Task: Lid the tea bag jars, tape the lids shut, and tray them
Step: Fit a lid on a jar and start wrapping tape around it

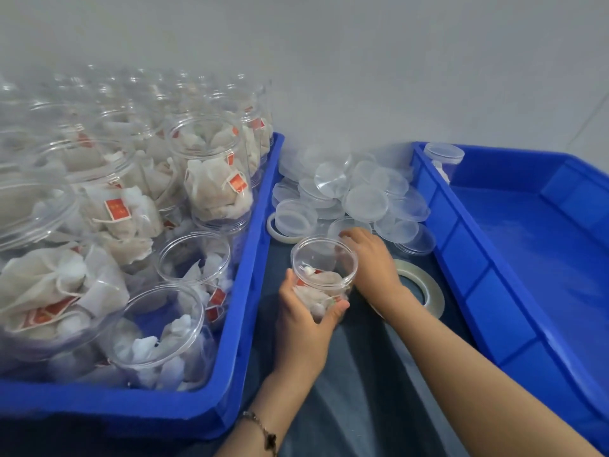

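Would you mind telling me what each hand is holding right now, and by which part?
The left hand grips the open tea bag jar around its lower body. The right hand reaches toward the loose lids; whether its fingers hold one cannot be told.

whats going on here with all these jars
A person is sealing jars of tea bags. The left hand grips an open jar between two blue trays, while the right hand reaches to the pile of clear lids just behind it. The left tray is packed with unlidded filled jars; the right tray holds one lidded jar in its far corner. A tape roll lies beside the right wrist.
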Tool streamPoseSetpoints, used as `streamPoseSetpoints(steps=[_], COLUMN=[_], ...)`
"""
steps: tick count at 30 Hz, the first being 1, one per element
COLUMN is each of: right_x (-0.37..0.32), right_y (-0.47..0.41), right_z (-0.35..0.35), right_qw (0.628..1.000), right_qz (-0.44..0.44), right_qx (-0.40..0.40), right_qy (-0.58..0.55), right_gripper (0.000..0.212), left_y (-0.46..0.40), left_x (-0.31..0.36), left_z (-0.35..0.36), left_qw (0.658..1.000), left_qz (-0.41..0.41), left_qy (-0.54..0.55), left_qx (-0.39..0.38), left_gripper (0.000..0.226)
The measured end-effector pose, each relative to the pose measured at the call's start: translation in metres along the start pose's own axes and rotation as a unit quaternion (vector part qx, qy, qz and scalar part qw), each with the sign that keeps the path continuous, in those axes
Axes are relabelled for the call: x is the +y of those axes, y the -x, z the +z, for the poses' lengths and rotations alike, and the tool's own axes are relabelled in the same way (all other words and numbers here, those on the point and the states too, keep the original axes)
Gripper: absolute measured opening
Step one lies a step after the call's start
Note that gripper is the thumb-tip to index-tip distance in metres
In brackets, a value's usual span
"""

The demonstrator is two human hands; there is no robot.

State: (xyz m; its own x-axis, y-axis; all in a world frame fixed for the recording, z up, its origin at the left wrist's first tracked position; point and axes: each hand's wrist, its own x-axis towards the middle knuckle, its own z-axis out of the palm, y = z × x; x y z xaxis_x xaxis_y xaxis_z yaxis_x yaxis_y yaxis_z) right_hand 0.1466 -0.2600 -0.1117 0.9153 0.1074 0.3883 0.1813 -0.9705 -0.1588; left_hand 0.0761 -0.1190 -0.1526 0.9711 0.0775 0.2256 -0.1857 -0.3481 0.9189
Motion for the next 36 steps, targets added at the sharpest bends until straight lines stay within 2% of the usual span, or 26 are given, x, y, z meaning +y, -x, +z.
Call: streamPoseSetpoints(steps=[2, 4, 6, 7, 8, 9, 11, 15, 16, 18, 20, 24, 27, 30, 32, 34, 36], right_x=[-0.003, -0.008, -0.011, -0.011, -0.014, -0.019, -0.028, -0.039, -0.042, -0.048, -0.051, -0.053, -0.067, -0.097, -0.111, -0.113, -0.102], right_y=[-0.004, -0.010, -0.015, -0.016, -0.015, -0.012, -0.001, 0.012, 0.012, 0.015, 0.017, 0.019, 0.025, 0.027, 0.020, 0.010, -0.002], right_z=[-0.024, -0.056, -0.086, -0.097, -0.103, -0.104, -0.093, -0.071, -0.069, -0.065, -0.066, -0.078, -0.067, -0.053, -0.053, -0.068, -0.094], right_qw=[0.994, 0.953, 0.848, 0.798, 0.778, 0.791, 0.846, 0.930, 0.942, 0.958, 0.966, 0.980, 0.992, 0.975, 0.961, 0.951, 0.954], right_qz=[0.059, 0.158, 0.239, 0.268, 0.286, 0.293, 0.281, 0.176, 0.140, 0.086, 0.037, -0.014, 0.012, 0.119, 0.137, 0.091, 0.054], right_qx=[0.055, 0.135, 0.205, 0.197, 0.154, 0.092, -0.015, -0.056, -0.073, -0.125, -0.160, -0.170, -0.123, -0.104, -0.127, -0.171, -0.218], right_qy=[-0.079, -0.221, -0.426, -0.503, -0.538, -0.528, -0.453, -0.319, -0.297, -0.244, -0.198, -0.102, 0.018, 0.156, 0.205, 0.241, 0.199], right_gripper=[0.013, 0.012, 0.021, 0.030, 0.036, 0.040, 0.043, 0.031, 0.034, 0.057, 0.069, 0.053, 0.055, 0.065, 0.073, 0.077, 0.070], left_y=[0.000, 0.001, 0.002, 0.002, 0.002, 0.002, 0.003, 0.004, 0.003, 0.000, -0.006, -0.018, -0.024, -0.027, -0.026, -0.024, -0.023], left_x=[-0.001, -0.001, 0.000, 0.001, 0.002, 0.003, 0.003, 0.002, 0.002, 0.001, 0.001, 0.003, 0.002, 0.000, 0.000, 0.001, 0.002], left_z=[0.001, 0.002, 0.003, 0.004, 0.004, 0.004, 0.004, 0.003, 0.003, 0.003, 0.002, 0.000, -0.002, -0.004, -0.005, -0.006, -0.007], left_qw=[1.000, 1.000, 1.000, 1.000, 1.000, 1.000, 0.999, 0.999, 0.999, 1.000, 0.999, 0.999, 0.999, 0.997, 0.997, 0.999, 0.999], left_qz=[-0.002, -0.006, 0.001, 0.005, 0.007, 0.008, 0.008, 0.004, 0.003, -0.009, -0.026, -0.025, -0.026, -0.003, 0.009, -0.001, -0.022], left_qy=[-0.002, -0.008, -0.013, -0.018, -0.023, -0.029, -0.038, -0.045, -0.039, -0.005, 0.038, 0.024, -0.022, -0.060, -0.073, -0.050, -0.019], left_qx=[0.001, 0.003, 0.006, 0.006, 0.005, 0.003, 0.002, 0.001, 0.000, 0.001, 0.014, 0.006, -0.016, -0.043, -0.029, -0.016, -0.013], left_gripper=[0.098, 0.099, 0.098, 0.098, 0.098, 0.097, 0.097, 0.097, 0.098, 0.100, 0.101, 0.098, 0.080, 0.064, 0.052, 0.059, 0.078])
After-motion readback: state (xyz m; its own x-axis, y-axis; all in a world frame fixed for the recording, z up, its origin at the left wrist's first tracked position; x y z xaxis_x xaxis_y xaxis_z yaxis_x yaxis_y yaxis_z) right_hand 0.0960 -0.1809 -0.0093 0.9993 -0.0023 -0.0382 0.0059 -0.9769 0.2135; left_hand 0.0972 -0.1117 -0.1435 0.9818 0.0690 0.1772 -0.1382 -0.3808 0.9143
